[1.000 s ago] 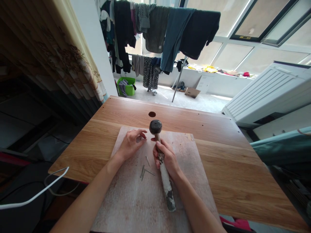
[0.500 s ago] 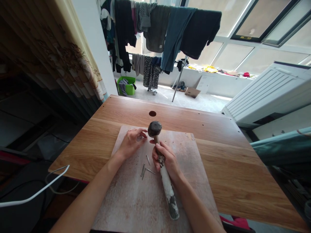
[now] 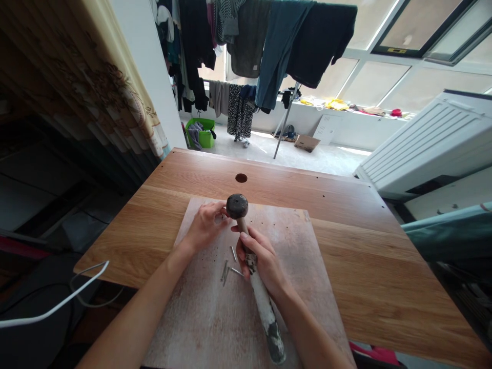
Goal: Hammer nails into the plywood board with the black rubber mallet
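Note:
My right hand (image 3: 259,253) is wrapped round the handle of a rubber mallet (image 3: 237,206) with a black rounded head. The handle is white and worn lower down, and its end points toward me. Close to the mallet head, my left hand (image 3: 209,223) is pinched at the fingertips over a worn board (image 3: 196,318). Between those fingers shows a small bit of what looks like a nail (image 3: 222,217), partly hidden by the fingers and mallet head. Several loose nails (image 3: 225,272) lie on the board between my forearms.
Under the board is a wooden tabletop (image 3: 369,256) with a round hole (image 3: 241,178) near its far edge. A white cable (image 3: 57,307) hangs at the left. Beyond are a drying rack with clothes (image 3: 284,46), a green basket (image 3: 205,134) and a white cabinet (image 3: 418,138).
The mallet head has moved slightly left, nearer my left hand's fingertips, and my right hand has shifted with it. My left hand stays in almost the same place.

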